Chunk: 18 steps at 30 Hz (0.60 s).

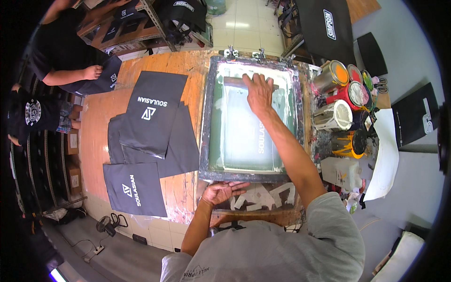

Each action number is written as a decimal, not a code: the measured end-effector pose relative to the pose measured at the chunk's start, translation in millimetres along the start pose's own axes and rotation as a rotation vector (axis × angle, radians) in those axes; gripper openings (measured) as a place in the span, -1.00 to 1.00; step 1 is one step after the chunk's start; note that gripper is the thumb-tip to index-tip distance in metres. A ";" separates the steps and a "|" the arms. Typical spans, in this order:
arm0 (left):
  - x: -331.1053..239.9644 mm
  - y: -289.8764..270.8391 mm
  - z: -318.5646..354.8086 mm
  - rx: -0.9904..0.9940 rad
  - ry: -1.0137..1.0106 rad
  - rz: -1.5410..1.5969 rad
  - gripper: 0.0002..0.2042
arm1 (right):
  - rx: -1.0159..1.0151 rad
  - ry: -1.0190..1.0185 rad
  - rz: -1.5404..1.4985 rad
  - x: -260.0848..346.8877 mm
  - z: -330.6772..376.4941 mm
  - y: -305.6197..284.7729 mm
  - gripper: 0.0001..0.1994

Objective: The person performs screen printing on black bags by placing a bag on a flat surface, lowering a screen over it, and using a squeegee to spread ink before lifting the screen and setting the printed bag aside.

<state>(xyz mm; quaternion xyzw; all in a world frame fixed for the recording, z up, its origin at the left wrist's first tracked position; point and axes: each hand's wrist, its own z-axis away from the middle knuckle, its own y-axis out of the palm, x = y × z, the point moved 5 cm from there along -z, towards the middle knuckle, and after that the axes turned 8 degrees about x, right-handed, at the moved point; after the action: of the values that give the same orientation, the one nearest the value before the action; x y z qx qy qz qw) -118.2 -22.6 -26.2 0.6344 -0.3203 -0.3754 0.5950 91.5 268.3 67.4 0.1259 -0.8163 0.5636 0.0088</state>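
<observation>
A screen printing frame [204, 145] with dark, ink-stained edges lies flat on the wooden table in front of me. Its mesh [237, 120] is pale in the middle and green at the sides, with white ink smeared along the borders. My right hand [259, 93] is closed over a squeegee [232, 82] that lies crosswise near the far end of the mesh; my forearm covers part of the mesh's right side. At the frame's near edge, my left hand [221, 192] is palm up with fingers stretched out, holding nothing. Clamps [258, 54] sit along the frame's far edge.
Black printed sheets [152, 113] overlap on the table [96, 136] at left. Ink cans [334, 115] crowd the right side, beside a white jug [340, 172]. Pale scraps [256, 197] lie before the frame. Two people stand at far left; one holds a black printed sheet [105, 77].
</observation>
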 end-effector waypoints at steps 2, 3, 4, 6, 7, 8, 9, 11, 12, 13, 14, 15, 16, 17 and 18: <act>2.5 -4.4 1.3 -0.086 -0.050 0.034 -0.37 | -0.003 0.018 0.044 -18.9 -33.5 19.9 -0.55; 4.6 -2.4 1.5 -0.063 -0.086 0.001 -0.36 | 0.021 0.021 0.048 -28.0 -47.4 27.1 -0.54; 4.7 -0.7 1.5 -0.049 -0.113 -0.031 -0.34 | 0.130 0.024 -0.005 -39.2 -56.2 33.1 -0.49; 4.0 4.0 1.6 -0.048 -0.098 -0.029 -0.34 | 0.158 -0.034 -0.056 -52.6 -64.0 30.4 -0.41; 2.5 5.4 1.2 -0.056 -0.092 -0.035 -0.33 | 0.166 -0.004 -0.031 -59.8 -62.5 27.0 -0.41; 2.4 7.6 0.6 -0.049 -0.092 -0.036 -0.33 | 0.084 0.006 -0.040 -65.8 -59.6 18.6 -0.44; 1.0 7.9 0.4 -0.063 -0.100 -0.057 -0.31 | -0.046 0.002 -0.018 -68.0 -53.2 8.4 -0.48; -0.2 10.7 -0.7 -0.032 -0.125 -0.083 -0.27 | -0.002 0.112 0.060 -72.0 -43.6 5.9 -0.52; 0.5 8.6 -1.2 -0.086 -0.133 0.012 -0.18 | -0.016 0.072 0.053 -66.2 -41.9 5.7 -0.52; -0.8 8.7 -1.1 -0.079 -0.128 0.014 -0.18 | 0.000 0.084 0.060 -62.4 -40.5 6.8 -0.53; 0.1 8.5 -1.6 -0.075 -0.134 0.015 -0.19 | 0.096 0.130 0.059 -59.4 -42.5 13.5 -0.53; -0.5 7.5 -1.7 -0.079 -0.121 0.021 -0.19 | 0.044 0.050 0.040 -50.7 -45.8 12.9 -0.53; 0.2 7.3 -2.0 -0.073 -0.116 0.035 -0.20 | 0.074 0.007 0.014 -45.2 -51.0 16.1 -0.52; 1.8 7.4 -2.0 -0.061 -0.117 0.052 -0.21 | 0.066 -0.045 -0.009 -40.6 -55.1 16.8 -0.52; 2.1 6.5 -2.0 -0.067 -0.113 0.045 -0.21 | 0.111 -0.021 -0.014 -41.5 -59.6 19.6 -0.51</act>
<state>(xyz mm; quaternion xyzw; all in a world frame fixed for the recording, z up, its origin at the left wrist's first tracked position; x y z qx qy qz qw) -115.1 -23.9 -19.9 0.5846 -0.3548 -0.4074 0.6053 119.9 337.9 64.7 0.1378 -0.7831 0.6065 -0.0028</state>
